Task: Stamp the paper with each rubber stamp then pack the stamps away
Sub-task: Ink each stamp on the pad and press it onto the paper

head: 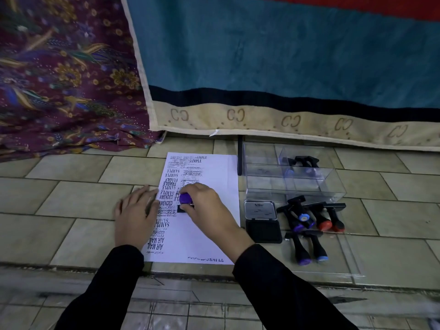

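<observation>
Right hand (204,206) fingers curled around a purple-topped stamp (185,198), its black base down on the paper (214,177) mid-sheet (among many earlier prints: SAMPLE, AMENDED, AIR MAIL). Left hand (135,213) flat, fingers straight and together, pressing the paper's left edge onto the tiled floor (71,198). Just right of the paper: open ink pad (263,225). Beside it, loose stamps (309,217) lying in a pile. Behind them, a clear box (295,184) with a couple of stamps inside.
</observation>
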Demonstrator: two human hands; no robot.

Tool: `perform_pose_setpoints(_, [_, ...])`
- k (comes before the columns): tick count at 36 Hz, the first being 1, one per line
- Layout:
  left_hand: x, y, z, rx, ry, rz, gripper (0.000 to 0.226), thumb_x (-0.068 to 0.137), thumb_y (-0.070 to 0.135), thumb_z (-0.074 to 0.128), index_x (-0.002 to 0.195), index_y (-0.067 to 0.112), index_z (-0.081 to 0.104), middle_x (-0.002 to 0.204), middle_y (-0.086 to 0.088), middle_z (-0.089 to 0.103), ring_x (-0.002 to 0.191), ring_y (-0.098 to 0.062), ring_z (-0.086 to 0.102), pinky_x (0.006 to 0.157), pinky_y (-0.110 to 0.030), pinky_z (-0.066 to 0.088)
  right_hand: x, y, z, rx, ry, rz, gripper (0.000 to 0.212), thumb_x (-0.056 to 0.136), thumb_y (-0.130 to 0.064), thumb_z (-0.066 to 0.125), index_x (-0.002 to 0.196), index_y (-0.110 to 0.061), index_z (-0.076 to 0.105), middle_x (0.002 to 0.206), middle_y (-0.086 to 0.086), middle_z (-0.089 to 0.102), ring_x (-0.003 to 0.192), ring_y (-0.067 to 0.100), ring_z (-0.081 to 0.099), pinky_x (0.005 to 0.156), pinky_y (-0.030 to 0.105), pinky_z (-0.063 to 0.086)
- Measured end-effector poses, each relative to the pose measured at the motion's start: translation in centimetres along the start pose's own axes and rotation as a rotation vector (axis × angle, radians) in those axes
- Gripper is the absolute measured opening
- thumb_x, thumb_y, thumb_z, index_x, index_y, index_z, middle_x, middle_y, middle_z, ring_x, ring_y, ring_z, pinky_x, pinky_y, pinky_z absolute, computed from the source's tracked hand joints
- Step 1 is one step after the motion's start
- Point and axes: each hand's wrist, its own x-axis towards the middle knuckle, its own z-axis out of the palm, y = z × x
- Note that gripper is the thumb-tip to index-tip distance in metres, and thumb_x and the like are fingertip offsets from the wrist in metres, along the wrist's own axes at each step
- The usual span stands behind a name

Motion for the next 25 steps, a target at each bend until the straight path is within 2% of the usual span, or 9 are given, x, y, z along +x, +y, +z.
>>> perform_pose_setpoints(16, [0.0,0.3,-0.2,-0.001,0.005,-0.007,0.030,0.094,0.024,0.058,0.124,0.028,0.063,0.141,0.004,0.052,0.131,-0.020,0.042,0.113,-0.040,0.015,0.5,-0.5,0.8,-0.096,-0.018,-0.020,0.024,0.088,-0.009,0.060,0.111,-0.003,0.059,0.107,0.015,0.059,0.098,0.031,0.055,0.082,0.040,0.049])
perform_pose_setpoints(25, [-0.1,0.5,-0.3,0.002,-0.022,-0.018,0.032,0.095,0.025,0.056,0.127,0.028,0.062,0.145,0.005,0.049,0.135,-0.019,0.038,0.115,-0.041,0.014,1.2,-0.6,0.5,-0.063,-0.024,0.024,0.019,0.084,-0.007,0.062,0.103,-0.005,0.061,0.102,0.015,0.061,0.092,0.032,0.057,0.079,0.044,0.051])
